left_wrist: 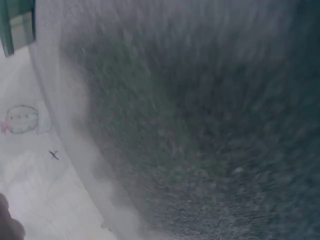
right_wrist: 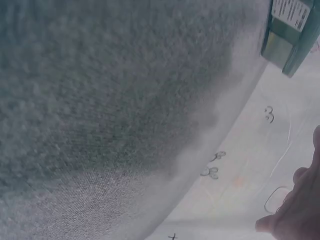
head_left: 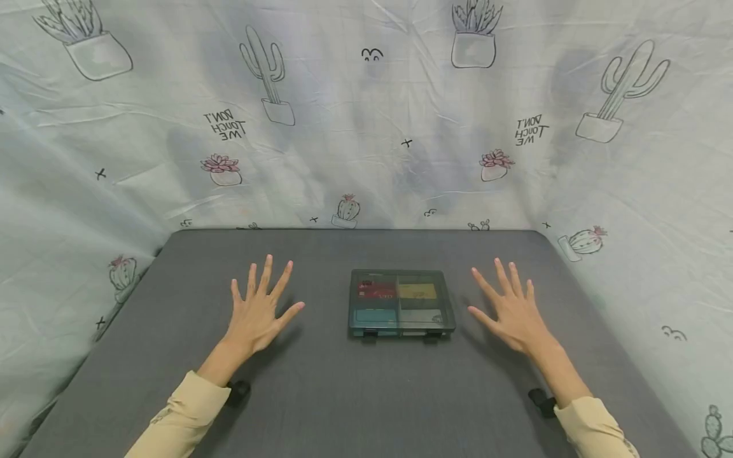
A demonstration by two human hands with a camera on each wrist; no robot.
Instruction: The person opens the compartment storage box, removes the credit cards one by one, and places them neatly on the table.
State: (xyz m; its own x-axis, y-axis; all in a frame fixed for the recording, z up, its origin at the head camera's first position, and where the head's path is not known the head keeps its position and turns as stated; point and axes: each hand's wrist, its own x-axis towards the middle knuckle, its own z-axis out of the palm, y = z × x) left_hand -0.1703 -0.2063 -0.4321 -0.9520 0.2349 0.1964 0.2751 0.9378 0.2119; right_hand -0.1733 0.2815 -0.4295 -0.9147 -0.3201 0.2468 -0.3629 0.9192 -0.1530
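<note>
A dark translucent plastic case [head_left: 402, 304] with a lid and two front latches lies flat on the grey table. Through its lid show compartments with a red card, a yellow card, a blue item and a greyish item. My left hand [head_left: 258, 315] is to the left of the case, fingers spread straight, holding nothing. On the other side, my right hand [head_left: 511, 313] is likewise spread and apart from the case. The right wrist view catches the case's side with a white barcode label [right_wrist: 291, 14]. Only a bit of each hand enters its wrist view.
The grey table [head_left: 366, 394] has rounded far corners. A pale cloth [head_left: 366, 146] printed with cacti and lettering hangs behind it and along both sides. Dark wrist-worn devices [head_left: 237, 393] sit below both wrists, near the cream sleeves [head_left: 183, 413].
</note>
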